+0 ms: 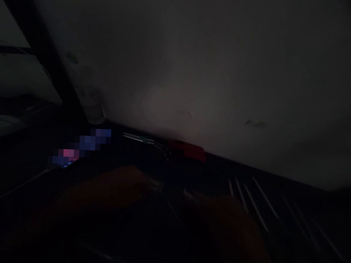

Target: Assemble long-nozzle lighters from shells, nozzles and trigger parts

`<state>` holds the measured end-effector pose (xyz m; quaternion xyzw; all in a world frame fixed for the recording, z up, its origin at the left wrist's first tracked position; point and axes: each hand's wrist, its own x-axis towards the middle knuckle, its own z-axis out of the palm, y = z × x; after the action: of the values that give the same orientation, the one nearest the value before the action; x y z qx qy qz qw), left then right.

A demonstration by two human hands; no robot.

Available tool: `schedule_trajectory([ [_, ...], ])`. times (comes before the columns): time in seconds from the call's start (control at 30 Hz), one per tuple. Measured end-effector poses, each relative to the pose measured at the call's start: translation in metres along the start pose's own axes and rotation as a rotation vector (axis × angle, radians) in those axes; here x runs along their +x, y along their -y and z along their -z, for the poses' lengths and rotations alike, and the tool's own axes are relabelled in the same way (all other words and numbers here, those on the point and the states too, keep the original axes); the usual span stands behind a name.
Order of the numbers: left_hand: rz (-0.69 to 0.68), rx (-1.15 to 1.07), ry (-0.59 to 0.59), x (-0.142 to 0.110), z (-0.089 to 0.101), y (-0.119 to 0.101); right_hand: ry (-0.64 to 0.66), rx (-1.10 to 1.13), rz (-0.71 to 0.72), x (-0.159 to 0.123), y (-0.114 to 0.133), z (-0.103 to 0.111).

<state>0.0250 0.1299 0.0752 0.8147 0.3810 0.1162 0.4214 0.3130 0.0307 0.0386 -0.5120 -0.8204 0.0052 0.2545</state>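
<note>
The scene is very dark and partly smeared. My left hand (125, 181) reaches in from the left, its fingers closed together. A small pale, shiny piece (156, 185) shows at its fingertips, too dim to name. Opposite it, my right hand (224, 209) is also closed, with a thin glinting piece (188, 194) sticking out from its fingertips toward the left. The two hands are apart, with a dark gap between them. A thin pale line (174, 212) lies just below that gap.
Behind the hands lie a red object (189, 151) and a slim metallic piece (138, 138) on the dark surface. At left, a lit phone-like screen (67, 164) trails a cable (21, 190). A clear bottle (91, 100) stands against the pale wall (210, 71). Several thin rods (255, 206) lie at right.
</note>
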Motion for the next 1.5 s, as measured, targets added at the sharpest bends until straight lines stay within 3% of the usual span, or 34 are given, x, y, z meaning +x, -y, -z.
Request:
schedule_trajectory([
  [0.1, 0.002, 0.068, 0.098, 0.0, -0.003, -0.006, 0.015, 0.008, -0.005, 0.002, 0.002, -0.001],
  [0.17, 0.008, 0.07, 0.097, 0.0, -0.006, -0.01, 0.042, 0.032, 0.0, 0.003, 0.004, -0.001],
  [0.33, 0.02, -0.017, 0.023, 0.0, -0.016, -0.01, 0.018, 0.069, 0.004, 0.002, 0.006, 0.0],
  [0.47, 0.072, -0.215, -0.033, 0.005, -0.028, -0.006, -0.041, 0.123, -0.077, -0.005, 0.007, -0.007],
  [0.7, 0.154, -0.446, -0.081, 0.009, -0.041, -0.01, -0.008, 0.243, -0.174, -0.01, 0.008, -0.005],
  [1.1, 0.125, -0.441, -0.056, 0.009, -0.044, -0.011, -0.031, 0.181, -0.176, -0.02, 0.003, -0.026],
  [1.3, 0.126, -0.464, -0.035, 0.009, -0.042, -0.015, -0.074, 0.086, -0.09, -0.023, 0.0, -0.028],
  [1.5, 0.129, -0.503, -0.025, 0.008, -0.043, -0.017, -0.026, 0.085, -0.116, -0.019, 0.002, -0.027],
])
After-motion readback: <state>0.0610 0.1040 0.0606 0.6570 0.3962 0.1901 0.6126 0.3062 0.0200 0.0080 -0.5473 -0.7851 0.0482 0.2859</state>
